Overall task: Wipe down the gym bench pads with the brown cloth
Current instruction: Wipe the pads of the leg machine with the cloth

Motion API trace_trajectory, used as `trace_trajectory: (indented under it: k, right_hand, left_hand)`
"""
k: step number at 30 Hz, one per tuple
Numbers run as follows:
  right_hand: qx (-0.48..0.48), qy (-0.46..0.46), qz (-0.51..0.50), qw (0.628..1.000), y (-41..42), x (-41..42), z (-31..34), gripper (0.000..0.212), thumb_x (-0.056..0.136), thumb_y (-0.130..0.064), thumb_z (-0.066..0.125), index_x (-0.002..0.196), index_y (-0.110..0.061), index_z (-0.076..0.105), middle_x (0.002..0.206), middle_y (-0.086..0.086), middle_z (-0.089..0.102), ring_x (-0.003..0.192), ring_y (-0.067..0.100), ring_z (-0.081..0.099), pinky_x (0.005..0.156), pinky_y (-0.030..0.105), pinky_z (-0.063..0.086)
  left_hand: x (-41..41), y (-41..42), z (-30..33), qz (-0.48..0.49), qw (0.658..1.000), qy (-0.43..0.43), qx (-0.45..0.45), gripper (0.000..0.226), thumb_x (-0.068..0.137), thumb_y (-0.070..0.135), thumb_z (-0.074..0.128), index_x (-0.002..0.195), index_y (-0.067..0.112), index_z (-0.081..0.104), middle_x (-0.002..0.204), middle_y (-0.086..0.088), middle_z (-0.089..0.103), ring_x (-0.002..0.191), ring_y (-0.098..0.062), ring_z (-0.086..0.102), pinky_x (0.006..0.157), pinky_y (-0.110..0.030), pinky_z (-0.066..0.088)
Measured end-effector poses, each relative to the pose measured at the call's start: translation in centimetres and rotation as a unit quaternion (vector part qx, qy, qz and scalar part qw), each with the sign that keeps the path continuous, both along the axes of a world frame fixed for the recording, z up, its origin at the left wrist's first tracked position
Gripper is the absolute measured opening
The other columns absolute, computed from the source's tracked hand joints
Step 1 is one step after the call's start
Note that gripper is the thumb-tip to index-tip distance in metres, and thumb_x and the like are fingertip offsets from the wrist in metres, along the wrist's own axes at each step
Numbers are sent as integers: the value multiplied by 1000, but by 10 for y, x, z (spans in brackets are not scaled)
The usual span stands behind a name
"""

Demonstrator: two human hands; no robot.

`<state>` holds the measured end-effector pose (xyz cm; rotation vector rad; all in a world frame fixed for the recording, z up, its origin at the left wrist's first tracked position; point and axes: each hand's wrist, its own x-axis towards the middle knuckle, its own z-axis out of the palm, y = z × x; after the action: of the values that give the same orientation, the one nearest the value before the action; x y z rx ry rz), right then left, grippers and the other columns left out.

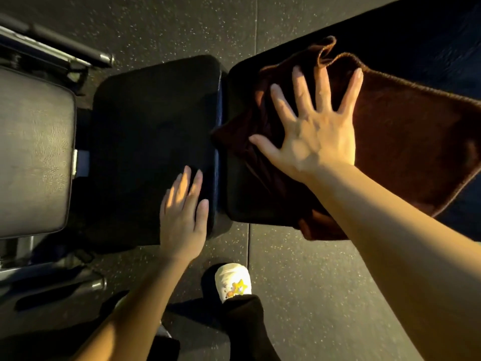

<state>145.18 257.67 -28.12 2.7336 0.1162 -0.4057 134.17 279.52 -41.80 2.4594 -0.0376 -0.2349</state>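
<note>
My right hand lies flat on the brown cloth, fingers spread wide and straight, pressing it onto the long back pad. The cloth covers the end of that pad nearest the gap, bunched into folds under my fingertips and along the far edge, with one corner drooping over the near edge toward the floor. My left hand rests open and relaxed at the near corner of the seat pad, holding nothing.

The cloth looks soft, light and limp, a terry sort of weave that will crumple rather than slide as a sheet, so a flat palm in its middle should drag it best; pinching an edge would only stretch it. The pads look like smooth vinyl, firm enough to take pressure, though the light is dim and I can't tell whether they are wet.

A grey pad of neighbouring equipment sits past the seat's far end. I see no containers here.
</note>
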Motion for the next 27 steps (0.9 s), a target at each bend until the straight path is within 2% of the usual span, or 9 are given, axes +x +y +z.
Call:
trace_trajectory:
  k: [4, 7, 11, 14, 17, 22, 25, 27]
  right_hand:
    - [3, 0, -8, 1000, 31, 13, -23, 86, 88, -79, 1, 159, -29, -2, 166, 10, -4, 151, 40, -10, 113, 72, -6]
    - [9, 6, 24, 1000, 67, 20, -48, 85, 89, -77, 3, 158, -29, -3, 166, 10, -3, 151, 39, -11, 112, 72, -9]
    - [13, 6, 57, 998, 109, 18, -84, 81, 93, -73, 6, 158, -27, -3, 166, 12, 1, 152, 36, -5, 113, 69, -10]
    - [10, 2, 51, 999, 130, 20, -99, 81, 93, -73, 7, 158, -26, -4, 166, 14, -3, 151, 41, -6, 115, 66, -12]
    - [31, -17, 48, 998, 142, 22, -113, 80, 93, -74, 9, 158, -28, -1, 166, 11, -2, 151, 38, -9, 118, 61, -9]
    - [33, -19, 34, 999, 145, 21, -113, 79, 93, -75, 12, 159, -31, 1, 167, 7, -2, 152, 33, -11, 120, 56, -10]
    - [37, -27, 9, 999, 152, 8, -117, 79, 93, -75, 13, 159, -32, 0, 167, 6, -7, 152, 30, -14, 120, 55, -10]
    - [54, -29, 0, 998, 159, -12, -122, 80, 94, -74, 16, 159, -31, 0, 166, 7, -10, 152, 29, -15, 119, 53, -7]
  left_hand:
    - [-5, 43, -25, 97, 993, 35, 51, 63, 101, 51, 18, 154, 17, 25, 163, -9, 22, 151, -24, 14, 122, -54, 7]
    - [-4, 47, -40, 116, 993, 29, 17, 59, 101, 51, 18, 153, 25, 20, 162, -6, 27, 150, -25, 22, 121, -57, 15]
    - [-9, 51, -58, 144, 987, -50, -44, 53, 101, 42, 26, 150, 21, 28, 156, -6, 38, 145, -27, 35, 114, -62, 29]
    - [-13, 49, -64, 162, 978, -107, -75, 50, 102, 37, 28, 150, 21, 31, 155, 0, 39, 143, -21, 37, 115, -56, 29]
    - [-15, 48, -67, 176, 968, -137, -112, 48, 103, 39, 27, 148, 25, 35, 155, 4, 40, 144, -16, 36, 117, -49, 26]
    - [-18, 49, -74, 185, 956, -182, -138, 53, 100, 40, 32, 148, 17, 41, 149, 8, 41, 141, -18, 38, 114, -51, 30]
    - [-15, 50, -73, 179, 953, -182, -166, 57, 98, 48, 27, 151, 27, 34, 149, 17, 33, 143, -8, 30, 117, -46, 27]
    - [-12, 54, -79, 153, 948, -196, -198, 55, 99, 53, 24, 150, 35, 28, 154, 14, 33, 145, -10, 29, 117, -41, 26]
